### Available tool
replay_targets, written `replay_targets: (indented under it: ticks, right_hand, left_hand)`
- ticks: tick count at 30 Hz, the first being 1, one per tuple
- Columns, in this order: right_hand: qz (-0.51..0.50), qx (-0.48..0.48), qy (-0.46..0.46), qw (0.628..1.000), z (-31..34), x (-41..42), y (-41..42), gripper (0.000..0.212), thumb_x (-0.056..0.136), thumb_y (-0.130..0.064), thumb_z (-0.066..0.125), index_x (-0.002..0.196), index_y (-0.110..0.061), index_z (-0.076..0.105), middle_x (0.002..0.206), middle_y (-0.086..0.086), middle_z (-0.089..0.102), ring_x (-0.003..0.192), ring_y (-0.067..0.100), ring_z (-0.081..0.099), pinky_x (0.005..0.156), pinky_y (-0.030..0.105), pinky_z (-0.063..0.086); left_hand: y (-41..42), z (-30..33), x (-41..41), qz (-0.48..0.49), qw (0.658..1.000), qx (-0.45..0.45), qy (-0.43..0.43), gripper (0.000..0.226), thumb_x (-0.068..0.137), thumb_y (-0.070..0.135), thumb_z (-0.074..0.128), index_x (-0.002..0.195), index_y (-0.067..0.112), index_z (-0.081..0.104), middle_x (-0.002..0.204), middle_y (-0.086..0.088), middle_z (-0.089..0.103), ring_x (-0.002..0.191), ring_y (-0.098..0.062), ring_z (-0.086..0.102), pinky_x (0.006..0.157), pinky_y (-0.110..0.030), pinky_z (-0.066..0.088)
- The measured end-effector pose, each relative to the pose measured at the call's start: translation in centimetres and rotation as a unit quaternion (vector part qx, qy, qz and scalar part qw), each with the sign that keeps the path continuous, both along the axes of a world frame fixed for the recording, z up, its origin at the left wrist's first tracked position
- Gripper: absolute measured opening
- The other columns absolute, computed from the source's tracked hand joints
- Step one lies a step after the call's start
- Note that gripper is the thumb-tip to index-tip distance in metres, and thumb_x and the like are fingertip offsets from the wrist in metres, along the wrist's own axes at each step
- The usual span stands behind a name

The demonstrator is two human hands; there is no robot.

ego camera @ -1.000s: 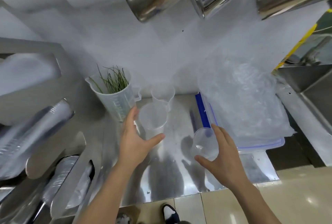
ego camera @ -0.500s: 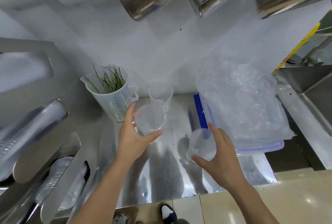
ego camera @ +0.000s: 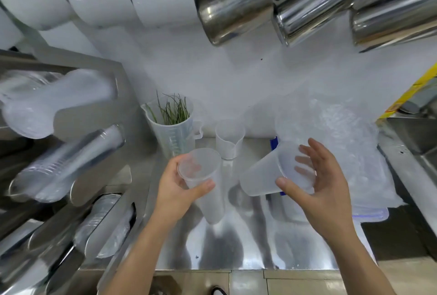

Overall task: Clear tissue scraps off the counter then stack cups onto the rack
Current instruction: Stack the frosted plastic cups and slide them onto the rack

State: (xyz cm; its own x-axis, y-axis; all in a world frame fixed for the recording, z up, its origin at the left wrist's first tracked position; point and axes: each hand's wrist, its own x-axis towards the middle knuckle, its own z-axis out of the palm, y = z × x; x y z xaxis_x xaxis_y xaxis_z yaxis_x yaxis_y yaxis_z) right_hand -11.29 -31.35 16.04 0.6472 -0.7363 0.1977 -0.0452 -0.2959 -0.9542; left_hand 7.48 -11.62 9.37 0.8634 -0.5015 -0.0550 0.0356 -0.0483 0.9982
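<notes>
My left hand [ego camera: 176, 187] grips a tall translucent plastic cup [ego camera: 208, 190] near its rim, mouth up, above the steel counter [ego camera: 236, 247]. My right hand [ego camera: 324, 190] holds a second translucent cup [ego camera: 262, 176] tipped on its side, its base pointing left toward the first cup. The two cups are close but apart. A third small clear cup [ego camera: 229, 140] stands upright at the back of the counter. At the left, the steel rack [ego camera: 99, 176] holds slanted stacks of clear cups [ego camera: 63, 164]. No tissue scraps are visible.
A measuring jug with green stalks [ego camera: 172, 127] stands behind my left hand. A clear plastic bag lies over a blue-rimmed box [ego camera: 343, 148] at the right. Steel pitchers [ego camera: 234, 6] hang overhead. A sink [ego camera: 416, 143] lies at the far right.
Both hands have lifted their cups off the counter. The right cup has been tipped onto its side and brought toward the left cup.
</notes>
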Motion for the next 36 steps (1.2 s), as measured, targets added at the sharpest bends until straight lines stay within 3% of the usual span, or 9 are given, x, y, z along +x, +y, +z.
replay_targets:
  ticks: [4,9,14,19,21,24,28,33,36]
  right_hand:
    - [0.007,0.016,-0.083,0.996,0.9,0.4,-0.1,0.092,0.057,-0.038,0.081,0.14,-0.02,0.045,0.135,0.002,0.059,0.118,0.019,0.063,0.095,0.027,0.054]
    - [0.007,0.054,-0.159,0.986,1.9,0.7,0.3,0.096,0.059,-0.046,0.086,0.14,-0.017,0.044,0.136,0.007,0.057,0.118,0.016,0.063,0.092,0.02,0.053]
    - [0.024,0.085,-0.185,0.979,2.7,1.4,1.0,0.101,0.062,-0.06,0.081,0.141,-0.011,0.041,0.135,0.012,0.056,0.117,0.005,0.062,0.093,0.014,0.049]
    - [0.069,0.096,-0.162,0.98,2.3,1.9,1.6,0.102,0.059,-0.064,0.081,0.14,-0.013,0.044,0.136,0.009,0.059,0.12,0.014,0.062,0.102,0.031,0.05]
    - [0.086,0.105,-0.155,0.978,2.3,2.1,1.9,0.1,0.058,-0.064,0.082,0.138,-0.015,0.046,0.134,0.008,0.061,0.118,0.012,0.063,0.098,0.027,0.052]
    - [0.108,0.119,-0.148,0.976,2.3,2.3,2.3,0.097,0.057,-0.065,0.082,0.134,-0.017,0.048,0.13,0.007,0.062,0.113,0.008,0.065,0.091,0.02,0.053]
    - [0.132,0.137,-0.131,0.973,1.7,2.4,2.5,0.096,0.058,-0.067,0.08,0.135,-0.017,0.049,0.131,0.009,0.064,0.117,0.016,0.064,0.091,0.023,0.053]
    - [0.164,0.139,-0.095,0.972,1.0,2.6,2.9,0.093,0.063,-0.072,0.073,0.135,-0.019,0.05,0.128,0.007,0.066,0.128,0.025,0.057,0.097,0.023,0.049]
    - [0.195,0.152,-0.074,0.966,0.7,2.5,3.2,0.089,0.065,-0.072,0.072,0.136,-0.022,0.05,0.128,0.007,0.065,0.128,0.024,0.057,0.096,0.025,0.049]
  left_hand:
    - [1.2,0.3,-0.7,-0.041,0.999,-0.015,0.009,0.074,0.055,0.029,0.091,0.122,0.017,0.062,0.121,-0.017,0.068,0.11,-0.028,0.068,0.092,-0.042,0.057]
    - [2.2,1.1,-2.1,-0.075,0.997,-0.009,0.029,0.058,0.064,0.037,0.083,0.119,0.028,0.065,0.112,0.002,0.073,0.104,-0.008,0.069,0.082,-0.021,0.055]
    - [2.7,1.6,-3.1,-0.137,0.99,0.013,0.04,0.062,0.069,0.043,0.076,0.126,0.026,0.061,0.113,0.016,0.075,0.105,-0.001,0.069,0.082,-0.015,0.052]
    - [2.7,1.7,-3.3,-0.191,0.98,0.015,0.059,0.059,0.077,0.043,0.072,0.132,0.026,0.059,0.13,-0.008,0.068,0.119,-0.024,0.065,0.094,-0.028,0.052]
    - [2.7,1.9,-3.5,-0.217,0.974,0.012,0.068,0.057,0.08,0.039,0.07,0.133,0.022,0.058,0.131,-0.014,0.067,0.117,-0.024,0.066,0.096,-0.032,0.05]
    - [2.7,2.4,-3.8,-0.248,0.963,0.008,0.102,0.057,0.078,0.041,0.072,0.13,0.022,0.057,0.118,0.004,0.075,0.109,-0.01,0.068,0.09,-0.022,0.053]
    - [2.5,2.4,-4.3,-0.277,0.95,0.012,0.142,0.083,0.061,0.064,0.084,0.128,0.022,0.057,0.11,0.012,0.077,0.103,-0.006,0.07,0.084,-0.021,0.054]
    - [2.1,1.2,-5.0,-0.267,0.94,0.001,0.214,0.1,0.036,0.068,0.091,0.122,0.026,0.061,0.101,0.009,0.079,0.094,-0.01,0.073,0.082,-0.028,0.056]
    - [1.8,0.8,-5.2,-0.237,0.937,-0.002,0.255,0.113,0.033,0.066,0.093,0.13,0.021,0.057,0.114,-0.005,0.074,0.102,-0.023,0.07,0.095,-0.044,0.052]
